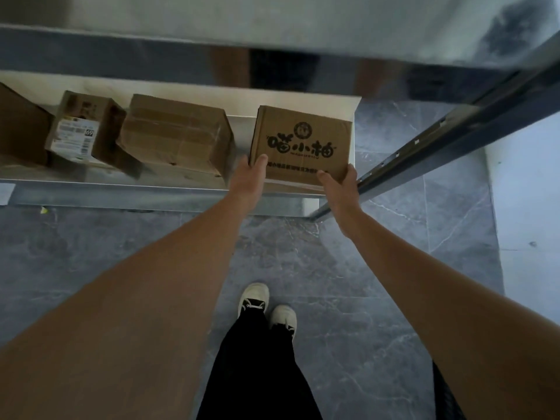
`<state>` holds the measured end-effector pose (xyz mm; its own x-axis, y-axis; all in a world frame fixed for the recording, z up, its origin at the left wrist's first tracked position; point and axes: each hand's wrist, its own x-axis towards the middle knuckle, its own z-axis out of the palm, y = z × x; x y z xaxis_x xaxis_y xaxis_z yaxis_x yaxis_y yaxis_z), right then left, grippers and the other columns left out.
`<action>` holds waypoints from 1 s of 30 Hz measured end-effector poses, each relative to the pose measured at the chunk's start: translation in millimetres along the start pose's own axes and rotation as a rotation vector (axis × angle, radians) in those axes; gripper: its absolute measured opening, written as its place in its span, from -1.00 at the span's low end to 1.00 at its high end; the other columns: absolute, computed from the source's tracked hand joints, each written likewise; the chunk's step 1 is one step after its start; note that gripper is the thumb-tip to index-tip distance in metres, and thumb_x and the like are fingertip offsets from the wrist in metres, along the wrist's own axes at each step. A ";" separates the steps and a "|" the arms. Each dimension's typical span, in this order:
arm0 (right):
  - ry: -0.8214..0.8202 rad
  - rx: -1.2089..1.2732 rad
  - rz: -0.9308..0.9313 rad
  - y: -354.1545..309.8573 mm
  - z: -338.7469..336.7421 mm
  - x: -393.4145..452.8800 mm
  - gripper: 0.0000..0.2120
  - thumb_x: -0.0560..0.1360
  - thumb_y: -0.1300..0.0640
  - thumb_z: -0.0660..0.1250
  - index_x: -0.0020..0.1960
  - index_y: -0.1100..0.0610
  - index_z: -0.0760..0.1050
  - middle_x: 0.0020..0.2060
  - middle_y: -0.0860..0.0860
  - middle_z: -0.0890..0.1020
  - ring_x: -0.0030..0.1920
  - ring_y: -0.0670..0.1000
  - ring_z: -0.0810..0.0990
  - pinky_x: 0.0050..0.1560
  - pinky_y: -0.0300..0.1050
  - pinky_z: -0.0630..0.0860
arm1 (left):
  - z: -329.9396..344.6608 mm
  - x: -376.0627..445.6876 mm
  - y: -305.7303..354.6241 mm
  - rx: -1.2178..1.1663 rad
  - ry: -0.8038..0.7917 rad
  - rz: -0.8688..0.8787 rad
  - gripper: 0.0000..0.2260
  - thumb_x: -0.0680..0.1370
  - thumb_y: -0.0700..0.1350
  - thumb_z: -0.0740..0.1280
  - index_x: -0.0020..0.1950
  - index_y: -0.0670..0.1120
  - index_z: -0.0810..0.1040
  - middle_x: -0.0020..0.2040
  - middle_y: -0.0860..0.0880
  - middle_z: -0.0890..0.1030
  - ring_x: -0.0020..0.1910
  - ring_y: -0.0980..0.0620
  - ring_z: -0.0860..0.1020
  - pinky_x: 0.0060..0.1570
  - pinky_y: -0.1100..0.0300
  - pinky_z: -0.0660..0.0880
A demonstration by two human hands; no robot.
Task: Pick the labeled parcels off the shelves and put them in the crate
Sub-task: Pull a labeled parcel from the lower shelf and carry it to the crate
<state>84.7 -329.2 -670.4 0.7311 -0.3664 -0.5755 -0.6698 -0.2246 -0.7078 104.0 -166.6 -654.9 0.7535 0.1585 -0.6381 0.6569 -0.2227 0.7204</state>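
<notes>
A brown cardboard parcel with black printed characters (303,140) sits at the right end of the low white shelf (121,184). My left hand (250,177) grips its near left corner, thumb on top. My right hand (339,184) grips its near right corner, thumb on top as well. Further left on the same shelf stand a taped brown parcel (178,134) and a smaller parcel with a white shipping label (81,128). No crate is in view.
A higher shelf board (272,22) hangs over the low one. A dark metal upright (439,137) slants past the parcel's right side. Another brown box (18,125) sits at the far left. Grey tiled floor (363,268) and my feet (266,307) lie below.
</notes>
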 end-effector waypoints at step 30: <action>-0.035 0.270 0.124 -29.8 -29.2 -73.6 -0.77 0.59 -0.13 0.21 -0.10 -0.02 0.50 -0.13 -0.11 0.62 0.04 -0.01 0.57 0.20 -0.04 0.50 | -58.1 -68.2 -9.5 -0.471 0.165 -0.137 -0.75 0.60 -0.06 0.13 -0.24 -0.02 0.48 -0.21 0.01 0.57 -0.26 0.09 0.52 -0.30 0.21 0.41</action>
<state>47.1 -321.9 -595.0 0.6532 -0.3437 -0.6747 -0.6986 0.0701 -0.7120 48.0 -119.4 -602.4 0.6289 0.3135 -0.7115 0.6628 0.2621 0.7014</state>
